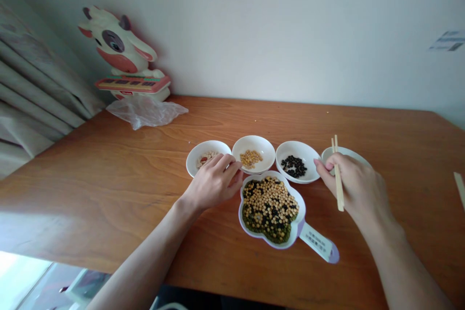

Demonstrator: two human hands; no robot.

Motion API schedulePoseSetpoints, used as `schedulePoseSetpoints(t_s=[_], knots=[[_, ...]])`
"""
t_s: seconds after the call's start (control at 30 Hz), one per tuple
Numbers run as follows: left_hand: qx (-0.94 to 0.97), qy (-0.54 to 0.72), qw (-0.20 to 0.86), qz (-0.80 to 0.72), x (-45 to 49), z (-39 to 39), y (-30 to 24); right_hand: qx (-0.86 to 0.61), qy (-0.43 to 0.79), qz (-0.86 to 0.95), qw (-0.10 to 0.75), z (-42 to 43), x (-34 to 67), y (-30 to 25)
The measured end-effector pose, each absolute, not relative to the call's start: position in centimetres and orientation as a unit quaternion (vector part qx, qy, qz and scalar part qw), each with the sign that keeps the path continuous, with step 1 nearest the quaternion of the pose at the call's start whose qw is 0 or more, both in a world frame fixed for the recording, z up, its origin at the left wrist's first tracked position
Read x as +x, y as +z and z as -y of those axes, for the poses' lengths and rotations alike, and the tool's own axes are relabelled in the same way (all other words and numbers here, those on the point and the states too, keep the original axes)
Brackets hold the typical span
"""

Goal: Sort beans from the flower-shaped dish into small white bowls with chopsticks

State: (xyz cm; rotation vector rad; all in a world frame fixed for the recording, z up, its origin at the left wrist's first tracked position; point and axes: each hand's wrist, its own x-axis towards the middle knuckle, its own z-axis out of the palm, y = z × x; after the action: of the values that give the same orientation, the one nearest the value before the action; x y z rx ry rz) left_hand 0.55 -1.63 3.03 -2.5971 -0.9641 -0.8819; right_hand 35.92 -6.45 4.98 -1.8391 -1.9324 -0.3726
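Note:
In the head view, my right hand (354,181) is closed around a pair of wooden chopsticks (339,186), which stand nearly upright. It is over a white bowl (350,152), whose contents it hides. My left hand (218,179) has curled fingers beside the rim of the bowl of yellow beans (267,157); what they hold, if anything, is hidden. It partly covers a white bowl with peanuts (203,159). Black beans lie in another white bowl (303,152). In front, a flower-shaped scoop (300,208) with a labelled handle holds mixed yellow, black and green beans.
A cow-shaped toy keyboard (134,85) stands at the back left against the wall, with a crumpled clear plastic bag (147,112) before it. A curtain (32,92) hangs at the left. A pale strip (459,186) lies at the right of the wooden table (109,189).

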Motion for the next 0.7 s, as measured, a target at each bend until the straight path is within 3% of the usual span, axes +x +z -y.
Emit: schedulePoseSetpoints(t_s=[0.5, 0.7], knots=[[-0.876, -0.305, 0.154, 0.339, 0.5, 2.1, 3.2, -0.658, -0.120, 0.715, 0.201, 7.5, 35.3, 5.3], [-0.912, -0.357, 0.127, 0.159, 0.0, 2.6, 2.7, -0.668, -0.120, 0.707, 0.199, 7.2, 35.3, 5.3]])
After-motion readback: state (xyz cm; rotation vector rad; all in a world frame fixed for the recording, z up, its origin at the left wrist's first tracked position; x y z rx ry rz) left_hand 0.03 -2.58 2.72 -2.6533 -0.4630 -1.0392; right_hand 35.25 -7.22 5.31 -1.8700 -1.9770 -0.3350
